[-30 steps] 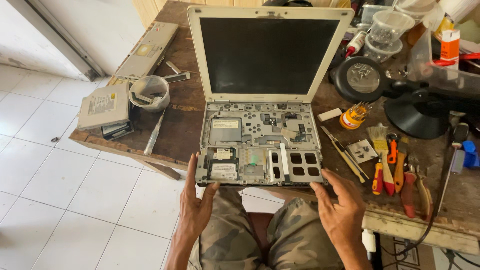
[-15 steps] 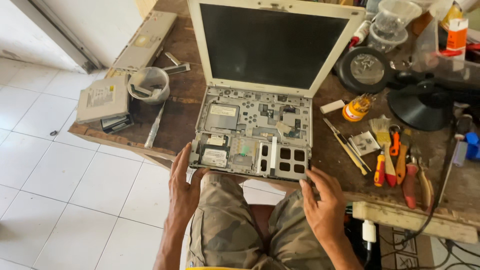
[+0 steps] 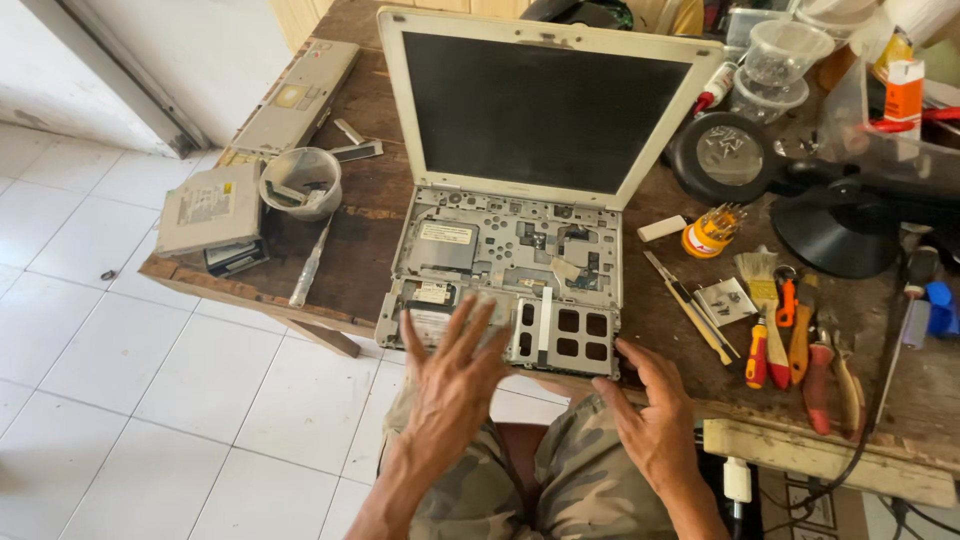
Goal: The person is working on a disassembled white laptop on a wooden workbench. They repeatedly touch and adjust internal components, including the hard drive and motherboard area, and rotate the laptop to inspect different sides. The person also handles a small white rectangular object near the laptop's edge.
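Hands hover at the bottom centre of the frame: the left hand (image 3: 452, 375) with fingers spread wide over the front edge of the opened white laptop with its keyboard removed (image 3: 520, 200), the right hand (image 3: 650, 420) loosely open, fingertips just at its front right corner. That laptop sits mid-frame on the worn wooden workbench (image 3: 660, 330), long axis running left to right, its dark screen upright and facing the person. Red-and-orange-handled pliers and screwdrivers (image 3: 790, 340) lie to its right.

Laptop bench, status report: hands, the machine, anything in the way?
Left hand open, fingers spread over laptop front edge. Right hand open at front right corner. Laptop open, keyboard off, internals bare. Nothing between hands and laptop.
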